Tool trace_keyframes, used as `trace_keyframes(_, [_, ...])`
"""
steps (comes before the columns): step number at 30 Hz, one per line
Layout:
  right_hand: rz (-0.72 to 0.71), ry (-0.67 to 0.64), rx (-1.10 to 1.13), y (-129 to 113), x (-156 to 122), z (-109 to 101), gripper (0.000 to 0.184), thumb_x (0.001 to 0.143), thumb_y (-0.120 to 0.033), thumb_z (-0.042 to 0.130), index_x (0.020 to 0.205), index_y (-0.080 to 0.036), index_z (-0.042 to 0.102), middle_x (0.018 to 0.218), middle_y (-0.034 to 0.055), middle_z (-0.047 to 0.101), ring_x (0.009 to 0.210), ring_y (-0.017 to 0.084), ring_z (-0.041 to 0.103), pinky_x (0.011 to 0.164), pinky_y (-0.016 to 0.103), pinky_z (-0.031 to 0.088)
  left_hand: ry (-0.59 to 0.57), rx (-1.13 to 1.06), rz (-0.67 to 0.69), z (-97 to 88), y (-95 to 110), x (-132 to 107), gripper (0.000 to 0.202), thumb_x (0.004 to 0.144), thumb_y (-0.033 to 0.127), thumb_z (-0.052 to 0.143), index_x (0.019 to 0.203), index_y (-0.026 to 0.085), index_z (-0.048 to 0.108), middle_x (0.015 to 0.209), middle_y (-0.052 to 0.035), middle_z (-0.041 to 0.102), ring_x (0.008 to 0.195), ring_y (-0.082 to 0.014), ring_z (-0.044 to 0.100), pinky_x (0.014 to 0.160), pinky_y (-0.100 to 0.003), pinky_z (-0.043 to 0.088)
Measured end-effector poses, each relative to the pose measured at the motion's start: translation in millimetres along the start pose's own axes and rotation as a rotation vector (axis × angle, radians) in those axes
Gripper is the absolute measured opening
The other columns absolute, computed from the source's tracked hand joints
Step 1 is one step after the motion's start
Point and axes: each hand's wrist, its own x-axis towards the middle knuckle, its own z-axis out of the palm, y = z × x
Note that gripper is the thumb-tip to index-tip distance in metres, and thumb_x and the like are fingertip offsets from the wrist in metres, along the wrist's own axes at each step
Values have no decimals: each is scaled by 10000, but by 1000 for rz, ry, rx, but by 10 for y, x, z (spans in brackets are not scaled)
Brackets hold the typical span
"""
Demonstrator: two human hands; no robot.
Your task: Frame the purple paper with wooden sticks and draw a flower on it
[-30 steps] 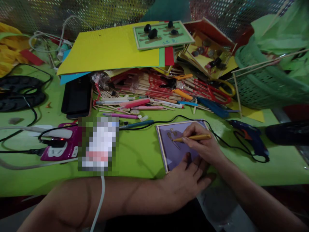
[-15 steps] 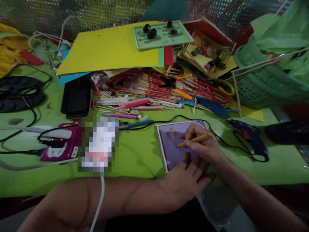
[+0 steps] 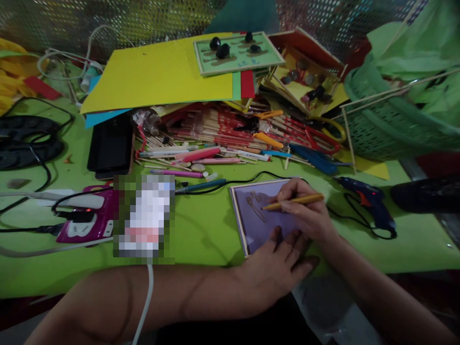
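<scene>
A purple card (image 3: 253, 235) edged with thin wooden sticks lies on the green table. On its upper left are a few drawn lines (image 3: 256, 208) in a brownish-gold colour. My right hand (image 3: 305, 211) grips a gold marker (image 3: 304, 200), its tip at the card beside the drawn lines. Spread across the card's lower edge, my left hand (image 3: 283, 261) lies flat with its fingers apart. My hands cover the card's right side.
A glue gun (image 3: 370, 201) lies to the right, its black cable running behind the card. A phone (image 3: 147, 215), blurred out, and a purple power strip (image 3: 89, 215) are at left. Pens, sticks and scissors (image 3: 328, 136) pile up behind, near a green basket (image 3: 381, 110).
The marker has lifted and tilted flatter, its tip moving slightly up and left. More of the drawn lines shows. My left hand stays in place on the card.
</scene>
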Motion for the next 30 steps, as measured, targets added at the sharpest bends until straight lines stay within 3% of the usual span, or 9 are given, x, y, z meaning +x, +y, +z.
trace_keyframes(3, [-28, 100, 17, 49, 10, -22, 109, 890, -327, 701, 974, -265, 670, 877, -8, 635, 754, 158, 625, 626, 271, 476, -14, 5, 13, 0, 3, -1, 485, 1059, 221, 349, 1536, 227, 439, 1578, -162, 453, 1407, -296, 486, 1117, -515, 314])
trace_keyframes(6, [1, 99, -26, 60, 25, -14, 163, 898, -364, 704, 1022, -263, 679, 913, 10, 660, 766, 168, 644, 569, 260, 455, 2, 8, -1, 16, 6, -1, 483, 1060, 220, 346, 1531, 235, 449, 1574, -154, 462, 1415, -290, 478, 1124, -507, 309])
trace_keyframes(15, [-60, 23, -269, -3, 32, 24, 82, 882, -324, 707, 913, -252, 684, 876, -1, 678, 813, 173, 639, 718, 287, 513, 63, -11, -23, 36, 9, 0, 442, 1048, 255, 402, 1471, 262, 532, 1528, -122, 526, 1374, -280, 522, 1117, -488, 335])
trace_keyframes(21, [-96, 39, -319, 42, 38, 41, 93, 866, -269, 698, 911, -246, 619, 798, -24, 625, 683, 143, 578, 603, 261, 472, 24, -27, -12, 6, -5, 9, 449, 1049, 242, 392, 1477, 265, 528, 1514, -122, 541, 1348, -261, 540, 1118, -483, 347])
trace_keyframes(30, [-126, 50, -404, 2, 45, 69, 86, 838, -215, 683, 859, -244, 604, 748, -31, 627, 664, 140, 593, 588, 258, 477, 37, -52, -18, 10, -5, 5, 436, 1039, 258, 440, 1464, 250, 540, 1523, -138, 528, 1320, -259, 549, 1112, -488, 360])
